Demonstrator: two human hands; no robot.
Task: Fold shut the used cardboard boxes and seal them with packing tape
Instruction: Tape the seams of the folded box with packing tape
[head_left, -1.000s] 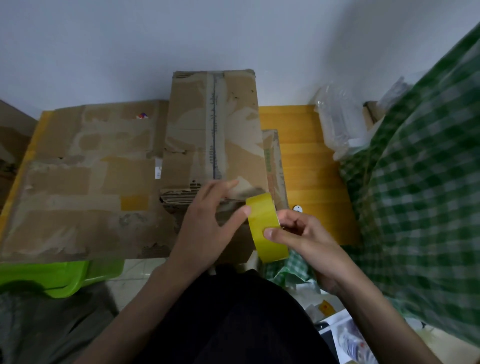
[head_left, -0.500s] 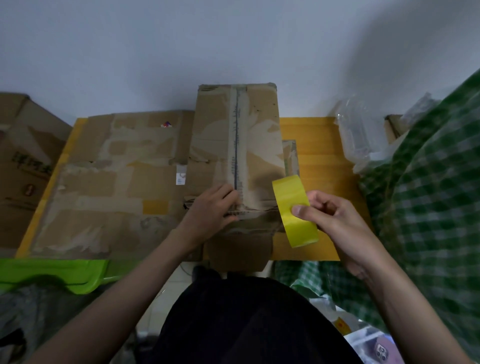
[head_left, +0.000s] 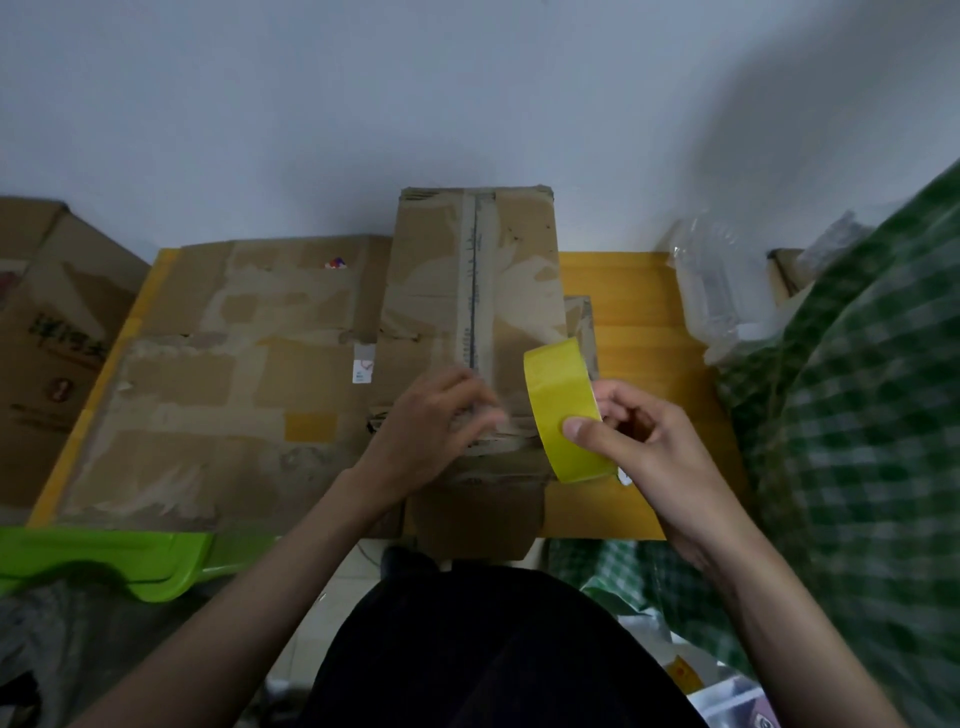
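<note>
- Your right hand (head_left: 644, 441) holds the yellow tape roll (head_left: 563, 410) on edge, thumb pressed on its outer face and fingers curled behind and through the core, just right of the near end of the upright box.
- Your left hand (head_left: 431, 421) rests on the near top edge of the tall cardboard box (head_left: 475, 322), fingers bent over the centre seam; they are blurred, so you cannot tell if they pinch a tape end.
- That box stands in the middle of the yellow table (head_left: 628, 317), its flaps folded shut, old tape along the seam.
- A large flat cardboard box (head_left: 234, 384) lies to its left, touching it.
- A printed carton (head_left: 47, 332) sits at the far left.
- A green plastic lid (head_left: 119, 558) is at the near left.
- Clear plastic packaging (head_left: 717, 291) lies at the far right, beside the green checked cloth (head_left: 857, 415).
</note>
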